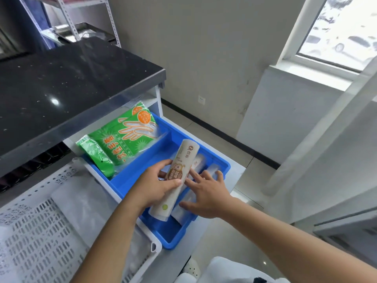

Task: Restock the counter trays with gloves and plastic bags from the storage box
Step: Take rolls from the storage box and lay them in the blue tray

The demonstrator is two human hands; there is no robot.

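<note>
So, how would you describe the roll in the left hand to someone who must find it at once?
Look under the black counter for the blue tray, split into two compartments. In the right one, away from the green glove packs, the left hand grips a roll. It alone is tilted up with a cream printed wrapper; the rolls beneath lie flat and look clear.

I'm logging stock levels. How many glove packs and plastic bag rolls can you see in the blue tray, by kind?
Green glove packs: 3 (one large on top, another's edge behind it, one narrow pack at its left)
Plastic bag rolls: 4 (one held in the left hand, three lying under the right hand)
Total: 7
</note>
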